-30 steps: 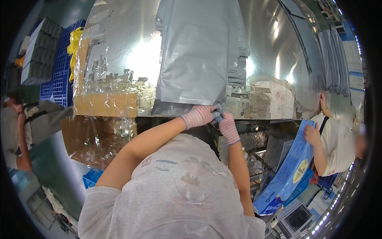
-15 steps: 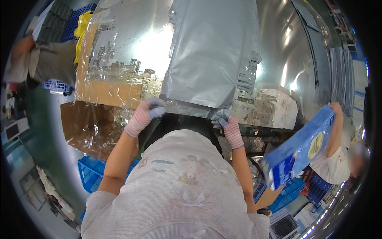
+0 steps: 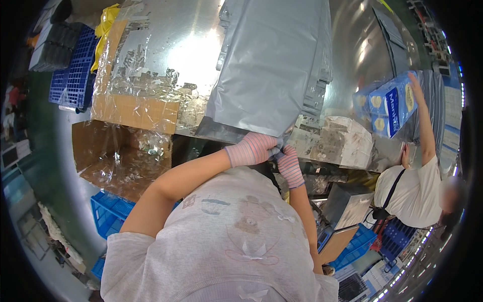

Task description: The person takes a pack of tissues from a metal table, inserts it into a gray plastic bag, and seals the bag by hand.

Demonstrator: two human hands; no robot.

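Observation:
A pile of grey plastic bags (image 3: 269, 60) lies lengthwise on the metal table, its near end hanging slightly over the front edge. Both hands wear pink-striped gloves with grey-blue fingers. My left hand (image 3: 257, 147) reaches across to the near right corner of the top bag, fingers closed on its edge. Right beside it, almost touching, my right hand (image 3: 288, 160) has its fingers closed round the same corner. The fingertips of both hands are partly hidden by the gloves and the folded plastic.
Tape-covered cardboard (image 3: 133, 111) lines the table's left edge, above an open carton (image 3: 121, 156). Blue crates (image 3: 108, 211) stand below. On the right, a co-worker (image 3: 410, 194) holds a blue plastic-wrapped pack (image 3: 390, 105) over the table, near stacked grey bags (image 3: 430, 116).
My left hand has moved right along the bag's edge to meet my right hand at the corner. The co-worker has carried the blue pack up to the table. Another person at far left has gone.

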